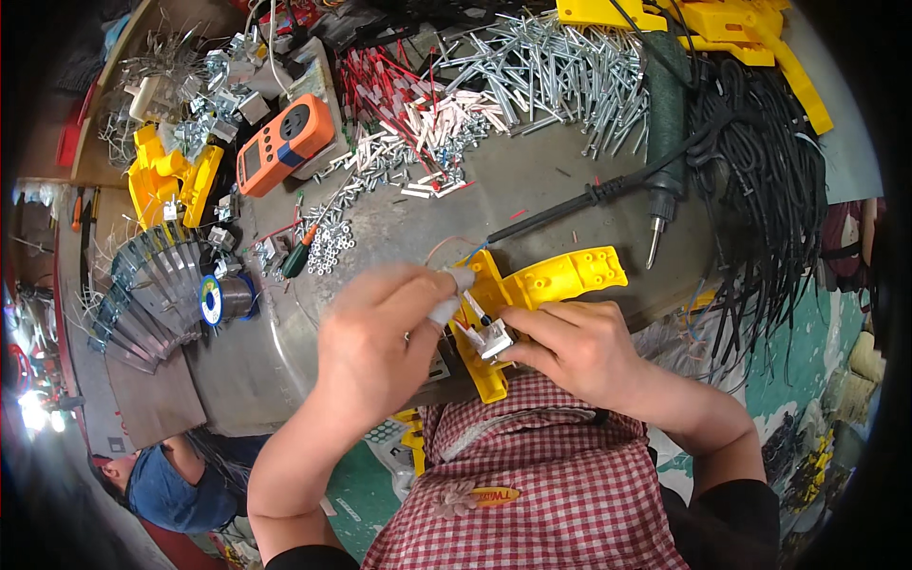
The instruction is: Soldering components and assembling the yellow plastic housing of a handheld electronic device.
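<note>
Evidently, the right hand (pixel 581 349) has its grip pinching the metal part (pixel 495 338) between thumb and fingers, right at the yellow shell (pixel 570 274). The left hand (pixel 372 328) curls in from the other side, its wrapped fingertips (pixel 462 277) bunched over the shell; it is blurred, and I cannot tell whether that grip is pressed together on a wire or loose. Short leads show in the gap between the hands, just beside the metal part.

The step in hand looks like seating that part, with its leads, in the shell. The next move, I judge, calls for the right grip to keep the part square while the left tucks the leads clear of the edges, where they could get trapped.

The shell lies open at the near edge of the counter (pixel 408 226), its lower end reaching out over the checked apron (pixel 532 475). Beyond it, a black cord (pixel 554 210) ends close by, with thin brown and blue wires near its tip. The power driver (pixel 665 133) stands out past the shell, bit pointing toward the person, within easy reach should screws be wanted.

Farther off are a pile of screws (pixel 560 85), red-wired pieces (pixel 380 90), an orange meter (pixel 285 144), and a screwdriver (pixel 298 258) beside loose nuts (pixel 331 249). A wire spool (pixel 224 299) stands to the left, and bundled cords (pixel 760 180) hang over the right side.
</note>
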`<state>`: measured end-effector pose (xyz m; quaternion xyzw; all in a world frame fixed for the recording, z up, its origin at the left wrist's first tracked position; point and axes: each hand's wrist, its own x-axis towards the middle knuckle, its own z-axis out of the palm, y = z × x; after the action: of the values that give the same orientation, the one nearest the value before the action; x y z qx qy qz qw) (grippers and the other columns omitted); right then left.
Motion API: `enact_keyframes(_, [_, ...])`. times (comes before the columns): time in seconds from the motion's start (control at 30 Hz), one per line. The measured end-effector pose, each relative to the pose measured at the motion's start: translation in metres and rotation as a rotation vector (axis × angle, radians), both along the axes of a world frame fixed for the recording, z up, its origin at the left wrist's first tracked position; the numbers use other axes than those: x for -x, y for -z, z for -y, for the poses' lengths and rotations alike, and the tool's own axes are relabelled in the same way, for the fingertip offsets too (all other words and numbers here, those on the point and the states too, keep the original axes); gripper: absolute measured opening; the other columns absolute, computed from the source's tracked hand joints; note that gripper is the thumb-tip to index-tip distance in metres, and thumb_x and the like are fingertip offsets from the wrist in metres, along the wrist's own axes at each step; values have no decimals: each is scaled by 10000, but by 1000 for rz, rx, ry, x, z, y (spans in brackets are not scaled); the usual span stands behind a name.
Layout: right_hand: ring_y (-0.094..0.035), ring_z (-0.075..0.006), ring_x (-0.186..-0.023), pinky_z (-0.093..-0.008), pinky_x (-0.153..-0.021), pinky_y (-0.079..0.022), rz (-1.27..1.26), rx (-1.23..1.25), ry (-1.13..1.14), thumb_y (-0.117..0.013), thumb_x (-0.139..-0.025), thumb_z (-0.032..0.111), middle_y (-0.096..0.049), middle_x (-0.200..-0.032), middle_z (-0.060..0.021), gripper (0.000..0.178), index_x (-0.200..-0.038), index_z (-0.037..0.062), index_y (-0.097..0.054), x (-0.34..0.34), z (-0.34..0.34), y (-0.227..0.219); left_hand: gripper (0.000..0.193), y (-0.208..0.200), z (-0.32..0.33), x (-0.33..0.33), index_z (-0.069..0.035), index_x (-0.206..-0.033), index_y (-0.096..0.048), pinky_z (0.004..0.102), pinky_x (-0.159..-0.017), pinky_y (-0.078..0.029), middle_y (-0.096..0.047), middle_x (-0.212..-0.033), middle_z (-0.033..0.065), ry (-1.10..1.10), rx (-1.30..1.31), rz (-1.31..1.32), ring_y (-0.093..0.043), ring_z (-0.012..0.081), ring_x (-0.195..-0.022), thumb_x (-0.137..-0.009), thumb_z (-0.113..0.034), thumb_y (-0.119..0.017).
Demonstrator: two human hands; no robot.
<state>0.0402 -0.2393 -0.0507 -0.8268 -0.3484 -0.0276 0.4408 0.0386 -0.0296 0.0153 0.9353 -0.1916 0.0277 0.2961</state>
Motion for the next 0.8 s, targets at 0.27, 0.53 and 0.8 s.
enact_keyframes(0.27, [-620,-225,-617,-334,-522,-481,-5,-38,-4,-720,-749,202,-603,-713,-66,283,-960,47,-613,0,1,3,238,-5,-2,-29,-57,-942,-636,381,-695,-492,-634,-841,111,220,-147,-187,-614,321,-797,-708,-26,-664])
enact_keyframes(0.53, [-620,-230,-617,-337,-525,-480,-31,-43,-40,-721,-746,203,-601,-713,-68,284,-961,56,-608,0,3,8,212,-13,6,-36,-62,-935,-632,379,-703,-496,-639,-878,109,395,-116,-404,-621,312,-824,-727,-61,-667])
enact_keyframes(0.8, [-625,-233,-629,-337,-547,-487,-23,-74,-36,-733,-726,201,-602,-707,-67,307,-963,52,-609,-2,2,7,237,-18,2,-54,-37,-938,-611,405,-700,-482,-626,-865,129,457,-153,-425,-601,347,-797,-703,-11,-618])
